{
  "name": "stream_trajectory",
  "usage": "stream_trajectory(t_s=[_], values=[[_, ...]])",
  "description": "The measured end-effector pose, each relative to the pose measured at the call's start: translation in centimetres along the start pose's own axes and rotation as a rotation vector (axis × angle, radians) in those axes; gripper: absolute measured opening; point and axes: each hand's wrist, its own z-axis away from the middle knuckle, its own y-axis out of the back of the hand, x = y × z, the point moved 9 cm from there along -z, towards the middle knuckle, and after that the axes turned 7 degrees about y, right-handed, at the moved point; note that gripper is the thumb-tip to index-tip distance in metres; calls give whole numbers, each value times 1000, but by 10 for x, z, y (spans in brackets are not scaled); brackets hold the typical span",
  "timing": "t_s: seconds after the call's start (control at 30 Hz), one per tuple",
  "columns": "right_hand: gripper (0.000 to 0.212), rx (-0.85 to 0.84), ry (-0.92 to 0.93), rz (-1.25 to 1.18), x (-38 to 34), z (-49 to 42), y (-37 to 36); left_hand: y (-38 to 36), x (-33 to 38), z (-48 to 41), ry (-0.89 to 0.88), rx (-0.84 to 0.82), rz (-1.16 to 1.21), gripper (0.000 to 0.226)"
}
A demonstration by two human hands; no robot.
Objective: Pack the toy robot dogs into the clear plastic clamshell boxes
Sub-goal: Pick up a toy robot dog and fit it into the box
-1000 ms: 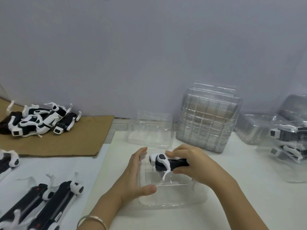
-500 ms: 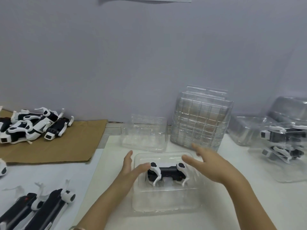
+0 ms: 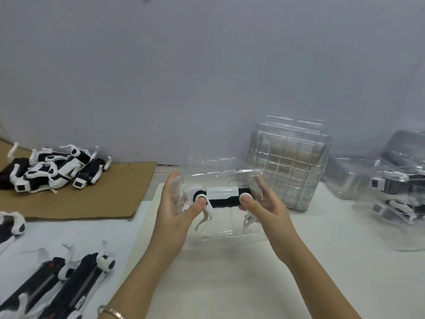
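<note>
A black-and-white toy robot dog (image 3: 222, 195) lies inside a clear plastic clamshell box (image 3: 230, 229), which is lifted and tipped up so its open side faces me. My left hand (image 3: 174, 217) grips the box's left side, thumb on the dog's left hip joint and fingers behind the plastic. My right hand (image 3: 269, 210) grips the right side the same way, thumb on the dog's right joint. The dog's white legs hang down inside the box.
A stack of empty clamshells (image 3: 289, 162) stands behind on the right. Boxed dogs (image 3: 395, 194) sit at the far right. A pile of loose dogs (image 3: 53, 171) lies on cardboard (image 3: 92, 203) at the left, with more dogs (image 3: 69, 284) at the bottom left.
The dog went from my right hand into the box lying flat on the table. Both hands then took the box by its sides and tipped it upright towards me.
</note>
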Motion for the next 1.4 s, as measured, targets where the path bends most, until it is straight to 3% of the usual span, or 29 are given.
stream_trajectory(t_s=[0.13,0.33,0.47,0.6,0.77,0.9,0.97,1.07,1.17,1.23,1.3,1.33,1.4], values=[[67,-5,53,26,0,3,-8,3,-1,2,-38,-30,-51,72],[85,1,164,190,-16,11,-16,21,-33,-6,128,-63,49,79],[83,-8,296,440,-33,18,-27,27,-48,-6,196,-54,96,76],[78,12,323,433,-35,17,-26,36,-42,-8,191,39,76,80],[70,52,227,307,-22,9,-13,37,-28,-3,218,150,-67,91],[60,2,-93,189,8,-2,11,37,-18,3,264,177,-288,95],[60,-77,-242,339,22,2,20,30,-20,6,281,121,-367,89],[71,-113,-357,667,35,3,38,19,-35,3,311,49,-357,47],[79,-118,-162,1160,16,-1,29,14,-52,3,310,37,-222,24],[77,-251,16,1151,6,10,-17,15,-62,4,320,21,-92,24],[77,-473,56,1137,11,35,-61,18,-73,2,329,9,23,26],[79,-538,84,1246,14,48,-70,20,-77,1,326,8,78,27],[69,-488,127,1466,14,61,-63,25,-88,-3,324,29,132,31]])
